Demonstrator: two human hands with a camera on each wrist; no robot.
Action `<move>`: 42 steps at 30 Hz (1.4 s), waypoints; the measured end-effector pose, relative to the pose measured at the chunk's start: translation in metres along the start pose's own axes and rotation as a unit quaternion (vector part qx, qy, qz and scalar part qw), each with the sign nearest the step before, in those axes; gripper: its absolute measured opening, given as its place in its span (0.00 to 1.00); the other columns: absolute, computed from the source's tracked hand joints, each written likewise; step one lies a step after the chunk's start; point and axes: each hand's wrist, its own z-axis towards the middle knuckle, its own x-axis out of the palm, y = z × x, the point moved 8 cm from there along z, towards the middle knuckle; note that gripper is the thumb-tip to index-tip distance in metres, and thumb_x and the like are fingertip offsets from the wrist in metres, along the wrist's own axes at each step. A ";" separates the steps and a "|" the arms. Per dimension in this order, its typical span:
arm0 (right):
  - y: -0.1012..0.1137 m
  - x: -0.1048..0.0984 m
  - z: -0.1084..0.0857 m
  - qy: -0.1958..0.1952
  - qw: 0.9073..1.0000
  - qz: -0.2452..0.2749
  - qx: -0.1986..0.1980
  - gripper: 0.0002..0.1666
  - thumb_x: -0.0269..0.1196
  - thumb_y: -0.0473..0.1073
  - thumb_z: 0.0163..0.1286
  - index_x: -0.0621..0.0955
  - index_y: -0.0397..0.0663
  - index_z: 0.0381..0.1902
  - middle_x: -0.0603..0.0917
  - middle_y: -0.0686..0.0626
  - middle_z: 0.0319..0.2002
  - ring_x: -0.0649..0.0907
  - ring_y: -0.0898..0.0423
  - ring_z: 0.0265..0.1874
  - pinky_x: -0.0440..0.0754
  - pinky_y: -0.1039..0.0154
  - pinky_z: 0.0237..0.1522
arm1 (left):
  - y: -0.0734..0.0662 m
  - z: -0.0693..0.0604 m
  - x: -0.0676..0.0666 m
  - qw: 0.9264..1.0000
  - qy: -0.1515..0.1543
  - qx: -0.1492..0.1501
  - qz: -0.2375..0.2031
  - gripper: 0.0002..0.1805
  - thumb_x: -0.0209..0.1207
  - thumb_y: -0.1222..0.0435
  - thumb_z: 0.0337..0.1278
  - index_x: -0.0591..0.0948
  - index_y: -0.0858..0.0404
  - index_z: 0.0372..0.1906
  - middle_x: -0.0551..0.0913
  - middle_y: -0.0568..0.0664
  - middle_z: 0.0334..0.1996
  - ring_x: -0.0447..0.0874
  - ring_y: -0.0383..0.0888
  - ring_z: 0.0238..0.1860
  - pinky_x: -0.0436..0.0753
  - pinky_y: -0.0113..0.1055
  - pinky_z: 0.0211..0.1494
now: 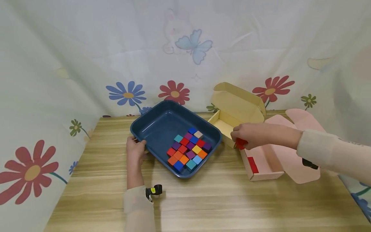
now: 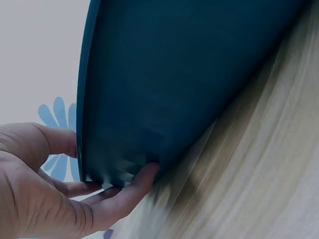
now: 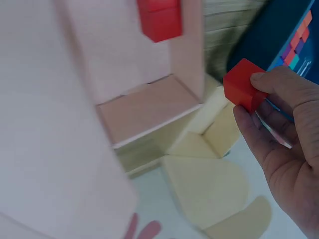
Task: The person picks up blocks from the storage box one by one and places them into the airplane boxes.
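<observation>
A dark blue tray (image 1: 153,125) stands tilted, its left side raised, and several coloured cubes (image 1: 189,146) lie gathered toward its near right corner. My left hand (image 1: 135,149) grips the tray's left edge, thumb at the rim and fingers under the bottom (image 2: 144,119). Between thumb and fingers my right hand (image 3: 286,114) pinches a red cube (image 3: 244,85), above the left wall of the pink box (image 1: 268,176). Inside that open box lie red cubes (image 3: 160,20) along one wall; in the head view the hand hides part of it.
An open yellow box (image 1: 224,124) with its lid (image 1: 239,100) raised stands behind the pink box, close to the tray's right side. The pink lid (image 1: 304,161) spreads out to the right. A floral curtain (image 1: 87,64) hangs behind the wooden table (image 1: 203,206).
</observation>
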 end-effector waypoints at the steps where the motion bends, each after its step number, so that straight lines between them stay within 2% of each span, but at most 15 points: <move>1: -0.002 0.001 -0.004 -0.005 1.000 0.003 0.002 0.17 0.76 0.34 0.55 0.80 0.46 0.39 0.79 0.52 0.33 0.79 0.56 0.33 0.83 0.63 0.35 | 0.000 0.000 0.000 1.000 0.002 -0.002 -0.002 0.32 0.49 0.75 0.66 0.56 0.75 0.73 0.65 0.71 0.65 0.70 0.55 0.56 0.79 0.47 0.55; 6: -0.009 0.012 -0.023 -0.009 1.000 0.023 0.017 0.18 0.75 0.31 0.54 0.79 0.46 0.38 0.78 0.53 0.33 0.76 0.58 0.32 0.80 0.67 0.30 | -0.001 0.000 -0.002 1.000 0.010 -0.006 0.005 0.31 0.49 0.75 0.64 0.56 0.75 0.71 0.63 0.69 0.64 0.71 0.53 0.50 0.85 0.45 0.38; 8: -0.010 0.015 -0.028 -0.011 0.999 0.029 0.016 0.17 0.75 0.30 0.54 0.79 0.46 0.37 0.77 0.53 0.32 0.75 0.59 0.32 0.78 0.68 0.29 | -0.004 0.002 -0.004 1.000 0.004 0.010 0.023 0.30 0.50 0.75 0.63 0.58 0.77 0.69 0.65 0.69 0.62 0.72 0.53 0.48 0.84 0.40 0.34; 11: -0.011 0.018 -0.034 -0.018 0.999 0.029 0.011 0.17 0.75 0.30 0.54 0.78 0.46 0.35 0.77 0.53 0.31 0.75 0.60 0.30 0.78 0.69 0.29 | -0.008 0.005 -0.007 0.999 -0.005 0.030 0.044 0.28 0.52 0.75 0.62 0.61 0.79 0.66 0.68 0.70 0.60 0.73 0.52 0.45 0.84 0.38 0.31; 15: -0.011 0.019 -0.040 -0.026 0.999 0.024 0.011 0.18 0.77 0.31 0.54 0.77 0.48 0.35 0.77 0.53 0.31 0.77 0.60 0.30 0.80 0.69 0.29 | -0.007 0.006 -0.009 0.999 0.004 0.023 0.037 0.29 0.52 0.75 0.61 0.60 0.78 0.66 0.67 0.70 0.60 0.76 0.49 0.39 0.88 0.46 0.32; 19: -0.012 0.021 -0.043 -0.026 0.999 0.036 0.018 0.18 0.77 0.32 0.54 0.78 0.47 0.36 0.78 0.53 0.31 0.77 0.60 0.30 0.81 0.68 0.29 | -0.005 0.006 -0.012 0.999 0.010 0.015 0.045 0.30 0.52 0.74 0.62 0.59 0.78 0.67 0.66 0.70 0.61 0.78 0.46 0.34 0.89 0.46 0.32; 27: -0.017 0.040 -0.050 0.031 0.992 0.108 0.064 0.16 0.77 0.34 0.58 0.79 0.49 0.36 0.78 0.58 0.29 0.76 0.62 0.27 0.79 0.71 0.30 | -0.005 0.008 -0.009 0.998 0.017 0.015 0.066 0.31 0.53 0.74 0.63 0.59 0.78 0.70 0.66 0.71 0.63 0.75 0.54 0.48 0.88 0.37 0.36; 28: -0.017 0.042 -0.051 0.034 0.991 0.113 0.067 0.15 0.76 0.34 0.58 0.79 0.49 0.35 0.78 0.58 0.29 0.76 0.63 0.27 0.78 0.71 0.30 | -0.005 0.007 -0.009 0.997 0.014 0.018 0.073 0.31 0.53 0.73 0.64 0.59 0.78 0.69 0.67 0.71 0.63 0.75 0.54 0.48 0.87 0.36 0.37; 31: -0.017 0.047 -0.053 0.039 0.989 0.118 0.075 0.15 0.77 0.33 0.57 0.80 0.50 0.34 0.78 0.59 0.28 0.75 0.64 0.26 0.77 0.71 0.29 | -0.003 0.006 -0.007 0.998 0.021 0.010 0.063 0.31 0.53 0.73 0.65 0.58 0.77 0.69 0.66 0.70 0.63 0.77 0.54 0.46 0.88 0.40 0.38; 35: -0.014 0.056 -0.054 0.058 0.990 0.097 0.086 0.15 0.77 0.34 0.56 0.80 0.49 0.33 0.77 0.58 0.26 0.72 0.64 0.25 0.75 0.70 0.27 | -0.002 0.004 -0.005 0.998 0.027 0.006 0.054 0.30 0.52 0.73 0.66 0.58 0.77 0.69 0.65 0.70 0.63 0.78 0.52 0.44 0.89 0.44 0.39; 39: -0.011 0.070 -0.056 0.092 0.986 0.095 0.106 0.15 0.76 0.35 0.57 0.78 0.51 0.33 0.76 0.58 0.25 0.70 0.63 0.25 0.73 0.69 0.28 | -0.001 0.003 -0.003 0.998 0.027 0.010 0.056 0.30 0.52 0.73 0.65 0.59 0.77 0.69 0.66 0.70 0.63 0.77 0.50 0.44 0.89 0.42 0.38; 42: -0.008 0.077 -0.058 0.094 0.982 0.112 0.119 0.15 0.74 0.33 0.57 0.77 0.51 0.32 0.76 0.57 0.25 0.70 0.63 0.25 0.72 0.69 0.28 | 0.000 0.004 -0.001 0.998 0.033 0.005 0.045 0.30 0.52 0.73 0.65 0.58 0.76 0.69 0.66 0.69 0.64 0.77 0.50 0.44 0.89 0.43 0.38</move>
